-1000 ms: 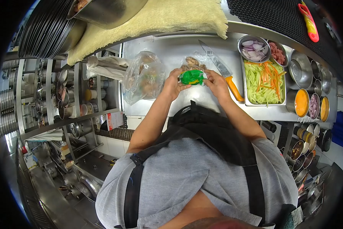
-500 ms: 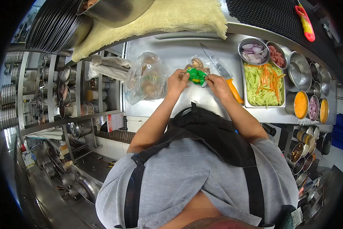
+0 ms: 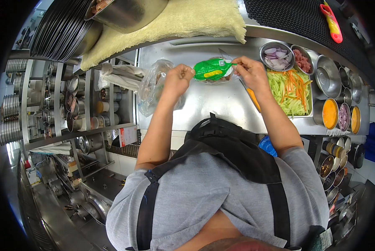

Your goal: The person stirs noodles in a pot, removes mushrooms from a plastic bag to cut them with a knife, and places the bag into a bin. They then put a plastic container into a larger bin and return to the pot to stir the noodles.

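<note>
As the head view looks down, steel racks (image 3: 58, 104) stand left of a metal counter (image 3: 204, 102), with a yellow towel (image 3: 179, 17) beyond. Above the counter — between a plastic bag (image 3: 147, 97) and a vegetable tray (image 3: 311, 100) — the left hand (image 3: 179, 79) and right hand (image 3: 251, 75) pinch opposite ends of a green packet (image 3: 210, 70), the latter hand partly hiding an orange-handled knife (image 3: 253, 99).

The left hand (image 3: 178, 80) and right hand (image 3: 252, 74) grip opposite ends of a green-and-yellow plastic packet (image 3: 212, 70); an orange-handled steel knife (image 3: 253, 100) lies near a rectangular metal tray (image 3: 311, 100)
</note>
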`<act>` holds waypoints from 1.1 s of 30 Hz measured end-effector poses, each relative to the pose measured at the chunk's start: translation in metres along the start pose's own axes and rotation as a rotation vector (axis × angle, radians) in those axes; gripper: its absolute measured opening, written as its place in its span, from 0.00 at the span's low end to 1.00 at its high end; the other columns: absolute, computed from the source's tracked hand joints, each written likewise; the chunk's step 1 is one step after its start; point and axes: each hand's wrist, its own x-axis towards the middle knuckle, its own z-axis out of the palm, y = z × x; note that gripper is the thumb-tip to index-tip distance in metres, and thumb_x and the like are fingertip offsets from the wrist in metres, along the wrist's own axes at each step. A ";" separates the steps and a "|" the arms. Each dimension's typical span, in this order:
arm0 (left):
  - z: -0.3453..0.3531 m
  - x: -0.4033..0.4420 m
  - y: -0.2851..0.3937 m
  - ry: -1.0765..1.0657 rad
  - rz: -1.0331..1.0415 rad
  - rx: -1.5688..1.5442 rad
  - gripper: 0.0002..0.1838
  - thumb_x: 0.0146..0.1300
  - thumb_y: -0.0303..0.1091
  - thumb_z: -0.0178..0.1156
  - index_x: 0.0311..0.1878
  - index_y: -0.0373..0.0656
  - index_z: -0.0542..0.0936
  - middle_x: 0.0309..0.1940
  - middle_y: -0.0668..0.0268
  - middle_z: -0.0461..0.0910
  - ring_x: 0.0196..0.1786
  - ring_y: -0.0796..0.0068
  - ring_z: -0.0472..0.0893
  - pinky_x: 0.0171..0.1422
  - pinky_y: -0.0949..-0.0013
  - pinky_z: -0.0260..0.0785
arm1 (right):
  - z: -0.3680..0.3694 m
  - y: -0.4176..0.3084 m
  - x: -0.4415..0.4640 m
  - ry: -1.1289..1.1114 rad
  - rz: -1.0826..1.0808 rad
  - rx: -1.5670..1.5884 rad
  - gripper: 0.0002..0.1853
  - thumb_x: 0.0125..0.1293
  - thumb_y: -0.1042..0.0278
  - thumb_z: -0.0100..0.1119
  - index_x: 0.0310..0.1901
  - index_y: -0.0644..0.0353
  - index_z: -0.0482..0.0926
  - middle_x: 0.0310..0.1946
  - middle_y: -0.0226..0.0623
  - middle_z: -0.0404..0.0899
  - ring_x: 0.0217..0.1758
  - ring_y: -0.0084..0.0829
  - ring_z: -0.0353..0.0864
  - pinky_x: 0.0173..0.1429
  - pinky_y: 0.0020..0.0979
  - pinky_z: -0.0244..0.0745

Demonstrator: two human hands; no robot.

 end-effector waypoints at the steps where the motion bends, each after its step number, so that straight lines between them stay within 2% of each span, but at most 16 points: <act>1: -0.005 -0.002 0.007 -0.013 0.052 0.042 0.09 0.62 0.33 0.60 0.32 0.36 0.80 0.22 0.66 0.79 0.25 0.80 0.74 0.31 0.74 0.66 | 0.003 0.007 0.005 -0.005 0.000 -0.002 0.08 0.61 0.75 0.56 0.41 0.64 0.81 0.28 0.41 0.83 0.28 0.27 0.81 0.35 0.28 0.74; 4: 0.008 0.029 -0.030 -0.015 0.027 0.203 0.09 0.61 0.32 0.61 0.32 0.34 0.80 0.22 0.63 0.80 0.27 0.76 0.76 0.34 0.70 0.69 | 0.022 0.042 0.009 0.027 -0.081 -0.226 0.08 0.60 0.76 0.56 0.41 0.64 0.81 0.28 0.42 0.82 0.28 0.31 0.82 0.36 0.30 0.74; 6: 0.007 0.034 -0.013 -0.053 -0.003 0.367 0.09 0.59 0.33 0.61 0.32 0.35 0.80 0.23 0.61 0.81 0.29 0.71 0.79 0.36 0.68 0.70 | 0.024 0.040 0.012 -0.024 -0.169 -0.265 0.08 0.60 0.77 0.56 0.41 0.64 0.80 0.29 0.44 0.81 0.29 0.37 0.81 0.37 0.32 0.75; 7: 0.005 0.030 -0.009 -0.062 0.004 0.371 0.09 0.59 0.33 0.61 0.32 0.35 0.80 0.23 0.61 0.81 0.29 0.71 0.79 0.36 0.68 0.70 | 0.023 0.041 0.009 -0.013 -0.165 -0.264 0.08 0.60 0.77 0.56 0.41 0.64 0.80 0.29 0.44 0.81 0.29 0.37 0.81 0.37 0.32 0.75; 9: 0.001 0.016 0.003 -0.082 -0.066 0.025 0.06 0.61 0.29 0.59 0.31 0.35 0.78 0.20 0.70 0.74 0.19 0.82 0.68 0.23 0.73 0.60 | 0.019 0.028 0.001 -0.002 -0.110 -0.124 0.08 0.62 0.77 0.55 0.41 0.65 0.81 0.27 0.41 0.82 0.28 0.29 0.82 0.34 0.29 0.76; 14: 0.011 0.042 -0.005 -0.045 0.053 0.151 0.08 0.61 0.31 0.60 0.31 0.35 0.77 0.19 0.70 0.73 0.19 0.81 0.69 0.22 0.73 0.60 | 0.019 0.030 0.018 0.045 -0.148 -0.256 0.07 0.61 0.78 0.55 0.40 0.66 0.80 0.27 0.40 0.82 0.29 0.28 0.83 0.36 0.28 0.76; 17: 0.012 0.030 -0.006 -0.005 0.045 0.046 0.07 0.60 0.30 0.59 0.31 0.34 0.77 0.19 0.69 0.74 0.18 0.80 0.70 0.22 0.71 0.60 | 0.020 0.019 0.006 0.084 -0.142 -0.061 0.07 0.62 0.77 0.55 0.40 0.65 0.80 0.27 0.40 0.82 0.30 0.29 0.83 0.37 0.28 0.76; 19: 0.021 0.061 -0.042 -0.004 -0.007 0.292 0.08 0.60 0.29 0.58 0.30 0.34 0.77 0.19 0.67 0.75 0.19 0.78 0.71 0.23 0.70 0.62 | 0.018 0.048 0.023 0.091 -0.166 -0.373 0.07 0.63 0.77 0.55 0.41 0.65 0.80 0.27 0.40 0.82 0.30 0.28 0.83 0.37 0.28 0.76; 21: 0.019 0.064 -0.008 -0.002 0.100 0.299 0.09 0.59 0.31 0.59 0.29 0.34 0.77 0.20 0.65 0.76 0.19 0.77 0.72 0.24 0.69 0.64 | 0.007 0.027 0.029 0.127 -0.143 -0.280 0.07 0.63 0.77 0.55 0.41 0.66 0.80 0.27 0.42 0.81 0.30 0.28 0.82 0.38 0.28 0.76; 23: 0.017 0.049 -0.002 0.056 0.173 0.085 0.10 0.59 0.32 0.59 0.29 0.33 0.78 0.20 0.63 0.77 0.19 0.77 0.73 0.24 0.68 0.65 | 0.004 0.013 0.016 0.163 -0.104 -0.078 0.08 0.60 0.75 0.56 0.40 0.63 0.81 0.32 0.46 0.83 0.32 0.37 0.84 0.39 0.34 0.76; 24: 0.019 0.055 -0.011 0.066 0.164 0.210 0.10 0.60 0.33 0.59 0.31 0.33 0.79 0.20 0.64 0.76 0.19 0.78 0.72 0.24 0.70 0.64 | 0.005 0.024 0.021 0.152 -0.087 -0.160 0.08 0.60 0.75 0.56 0.40 0.64 0.82 0.32 0.45 0.83 0.31 0.35 0.84 0.38 0.32 0.76; 27: 0.024 0.059 -0.010 -0.018 0.074 0.241 0.11 0.61 0.32 0.59 0.33 0.32 0.79 0.20 0.63 0.77 0.19 0.78 0.73 0.24 0.70 0.64 | 0.004 0.021 0.021 0.158 -0.132 -0.309 0.07 0.60 0.75 0.57 0.39 0.64 0.81 0.31 0.46 0.82 0.32 0.38 0.84 0.38 0.32 0.76; 28: 0.026 0.073 -0.008 -0.021 0.086 0.240 0.11 0.61 0.32 0.59 0.33 0.32 0.79 0.20 0.63 0.77 0.19 0.78 0.73 0.24 0.70 0.64 | 0.001 0.018 0.017 0.146 -0.018 -0.105 0.07 0.60 0.75 0.57 0.39 0.64 0.81 0.33 0.49 0.82 0.35 0.44 0.82 0.41 0.35 0.75; 29: 0.027 0.074 -0.019 -0.022 0.105 0.240 0.11 0.61 0.33 0.59 0.33 0.31 0.79 0.21 0.63 0.77 0.19 0.77 0.73 0.24 0.70 0.64 | 0.002 0.025 0.013 0.133 0.008 -0.101 0.07 0.60 0.75 0.57 0.39 0.64 0.81 0.33 0.49 0.82 0.35 0.44 0.82 0.41 0.35 0.75; 31: 0.025 0.073 -0.033 -0.001 0.162 0.236 0.12 0.60 0.34 0.60 0.33 0.30 0.79 0.21 0.63 0.78 0.19 0.76 0.73 0.25 0.69 0.65 | 0.000 0.038 0.018 0.158 -0.102 -0.251 0.07 0.59 0.75 0.58 0.38 0.64 0.81 0.33 0.49 0.81 0.36 0.49 0.81 0.42 0.37 0.75; 33: 0.023 0.073 0.004 -0.024 0.156 0.275 0.12 0.60 0.34 0.60 0.34 0.31 0.79 0.23 0.62 0.79 0.20 0.77 0.73 0.26 0.69 0.65 | -0.009 0.026 0.028 0.169 -0.193 -0.333 0.07 0.59 0.75 0.59 0.39 0.64 0.81 0.33 0.48 0.81 0.36 0.48 0.81 0.42 0.37 0.75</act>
